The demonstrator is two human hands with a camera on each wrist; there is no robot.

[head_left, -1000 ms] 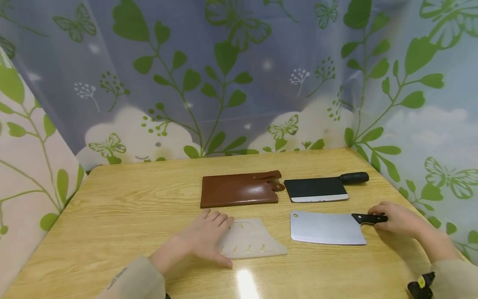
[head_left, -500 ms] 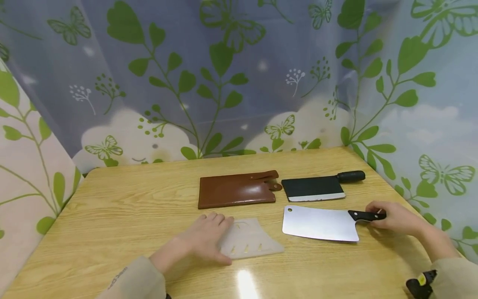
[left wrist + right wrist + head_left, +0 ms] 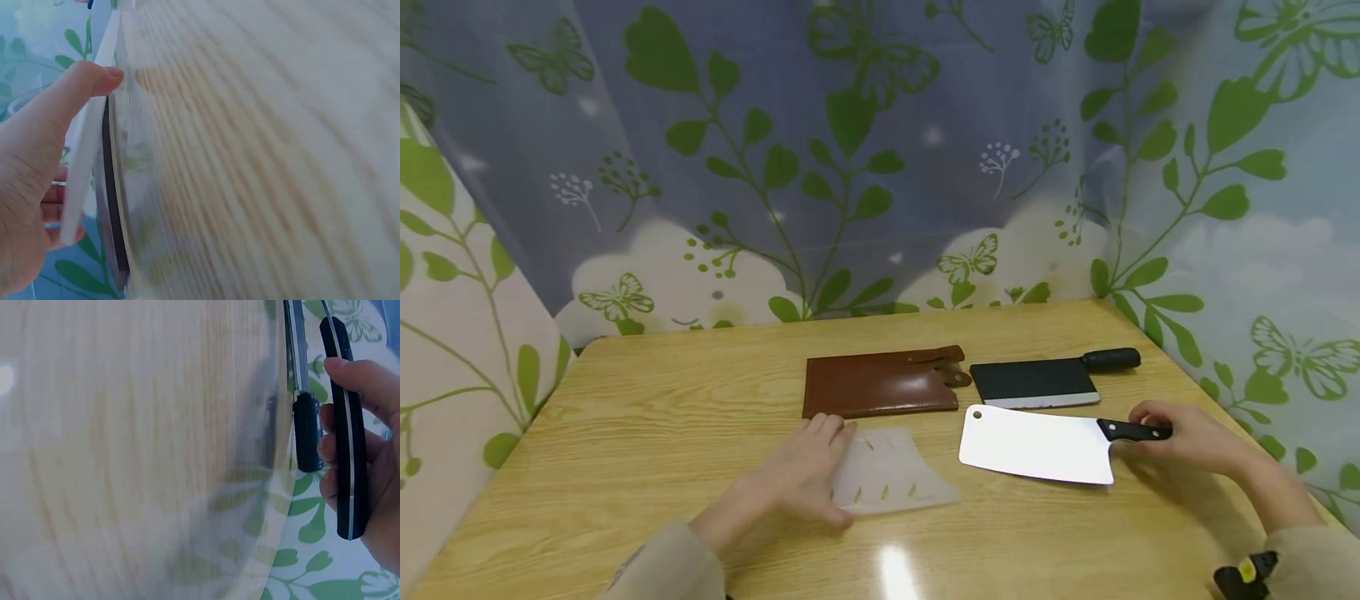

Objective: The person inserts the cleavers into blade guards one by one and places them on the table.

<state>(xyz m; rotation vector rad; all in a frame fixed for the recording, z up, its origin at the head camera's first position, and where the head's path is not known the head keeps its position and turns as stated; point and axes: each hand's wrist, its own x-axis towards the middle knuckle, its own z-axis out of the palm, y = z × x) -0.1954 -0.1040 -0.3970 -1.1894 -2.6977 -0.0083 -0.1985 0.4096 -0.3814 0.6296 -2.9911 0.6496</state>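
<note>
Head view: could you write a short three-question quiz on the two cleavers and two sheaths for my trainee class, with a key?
1. Which hand holds the bright-bladed cleaver?
2. True or false: in the picture, the brown sheath lies left of the dark-bladed cleaver.
3. Fill in: the left hand grips the ____.

Key:
1. The right hand.
2. True.
3. White sheath.

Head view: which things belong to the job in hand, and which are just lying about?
In the job:
silver cleaver, in the right fingers
white plastic sheath, in the left fingers

Apparently just lying about:
brown sheath
black-bladed cleaver
</note>
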